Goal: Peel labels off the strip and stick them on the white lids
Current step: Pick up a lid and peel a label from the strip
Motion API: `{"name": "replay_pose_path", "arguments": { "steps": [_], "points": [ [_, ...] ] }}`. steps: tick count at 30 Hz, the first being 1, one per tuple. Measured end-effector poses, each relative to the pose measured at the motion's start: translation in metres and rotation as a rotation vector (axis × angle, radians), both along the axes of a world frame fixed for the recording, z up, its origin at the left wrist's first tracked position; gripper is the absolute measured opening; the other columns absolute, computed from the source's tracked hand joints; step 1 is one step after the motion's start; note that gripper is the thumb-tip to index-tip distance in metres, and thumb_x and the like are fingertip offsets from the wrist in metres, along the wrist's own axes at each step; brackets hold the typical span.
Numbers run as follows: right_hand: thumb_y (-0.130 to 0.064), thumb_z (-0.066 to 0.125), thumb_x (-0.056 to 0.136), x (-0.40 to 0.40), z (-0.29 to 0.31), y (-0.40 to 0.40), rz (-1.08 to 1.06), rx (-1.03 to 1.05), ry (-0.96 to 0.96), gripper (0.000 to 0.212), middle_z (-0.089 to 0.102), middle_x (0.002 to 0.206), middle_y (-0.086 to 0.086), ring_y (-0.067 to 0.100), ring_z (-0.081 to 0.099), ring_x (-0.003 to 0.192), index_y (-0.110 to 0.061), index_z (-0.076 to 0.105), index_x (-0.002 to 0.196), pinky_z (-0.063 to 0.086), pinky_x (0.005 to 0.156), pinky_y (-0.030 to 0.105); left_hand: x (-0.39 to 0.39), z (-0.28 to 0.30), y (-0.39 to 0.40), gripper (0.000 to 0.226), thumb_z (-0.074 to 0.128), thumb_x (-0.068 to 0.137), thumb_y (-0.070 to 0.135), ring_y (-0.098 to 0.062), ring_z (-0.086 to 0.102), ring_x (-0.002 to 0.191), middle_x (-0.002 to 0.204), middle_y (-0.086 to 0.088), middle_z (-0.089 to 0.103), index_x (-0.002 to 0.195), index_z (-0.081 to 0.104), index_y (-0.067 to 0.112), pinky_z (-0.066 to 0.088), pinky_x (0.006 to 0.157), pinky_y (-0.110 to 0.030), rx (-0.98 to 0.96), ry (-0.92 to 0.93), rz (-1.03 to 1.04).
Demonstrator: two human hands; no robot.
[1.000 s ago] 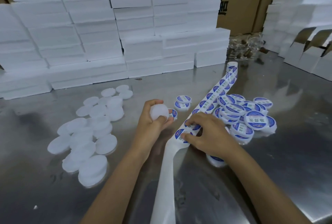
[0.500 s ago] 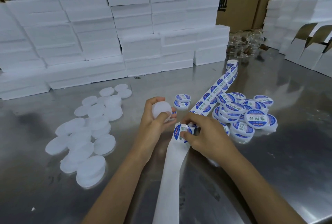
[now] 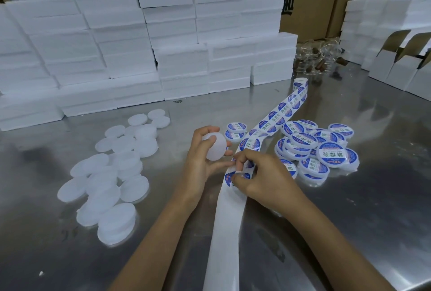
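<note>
The work is arranged so that each hand has its own side: the heap of plain white round plastic lids (image 3: 109,174) lies on the person's left on the shiny steel surface (image 3: 349,209), and the pile of finished lids with blue-and-white round labels (image 3: 321,150) lies on the right, well apart from the plain ones, probably so that the two kinds do not mix. Between the two heaps runs the long white backing strip with round blue labels (image 3: 277,115), from a small roll at the far end down toward the person; the near part of it is already bare paper, which suggests that the labels are taken from this end in order. The left hand (image 3: 205,160) is closed around one plain white lid (image 3: 215,147), with the thumb and fingers on its rim and the flat face turned to the right, it seems so that the face is ready to receive a label. The right hand (image 3: 258,178) rests on the strip, its fingertips (image 3: 235,180) pinched together at the edge of the nearest blue round label (image 3: 236,177), which lies just beside the held lid. Whether the label has already come free from the paper cannot be told, because the fingers cover it. In the background stand stacks of white foam blocks (image 3: 116,45).
</note>
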State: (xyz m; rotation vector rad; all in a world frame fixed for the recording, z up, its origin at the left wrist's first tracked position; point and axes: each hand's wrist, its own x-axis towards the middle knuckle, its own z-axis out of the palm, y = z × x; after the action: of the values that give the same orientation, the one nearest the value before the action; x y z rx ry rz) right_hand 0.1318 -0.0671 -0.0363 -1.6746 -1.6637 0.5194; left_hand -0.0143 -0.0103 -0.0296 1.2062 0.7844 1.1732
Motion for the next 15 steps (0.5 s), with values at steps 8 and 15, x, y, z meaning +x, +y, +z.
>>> {"name": "replay_pose_path", "arguments": {
  "steps": [8,15],
  "points": [
    [-0.017,0.071,0.069,-0.001,0.013,-0.006,0.012,0.098,0.261,0.015,0.062,0.091,-0.010,0.003,0.056,0.096,-0.021,0.057,0.067,0.045,0.083,0.030,0.000,0.002,-0.005,0.020,0.039,0.105,0.030,-0.023,0.073,0.083,0.095,-0.009,0.073,0.112,0.056,0.022,0.061,0.069,-0.040,-0.080,0.069,-0.062],
    [0.005,0.066,0.084,0.002,0.023,-0.004,0.030,0.117,0.687,0.020,0.064,0.101,0.022,0.042,0.063,0.097,-0.006,0.050,0.092,0.053,0.082,0.053,0.003,0.008,-0.009,0.035,0.060,0.089,0.042,-0.030,0.071,0.097,0.115,-0.014,0.069,0.111,0.061,0.015,0.059,0.087,-0.053,-0.136,-0.030,-0.070]
  ]
}}
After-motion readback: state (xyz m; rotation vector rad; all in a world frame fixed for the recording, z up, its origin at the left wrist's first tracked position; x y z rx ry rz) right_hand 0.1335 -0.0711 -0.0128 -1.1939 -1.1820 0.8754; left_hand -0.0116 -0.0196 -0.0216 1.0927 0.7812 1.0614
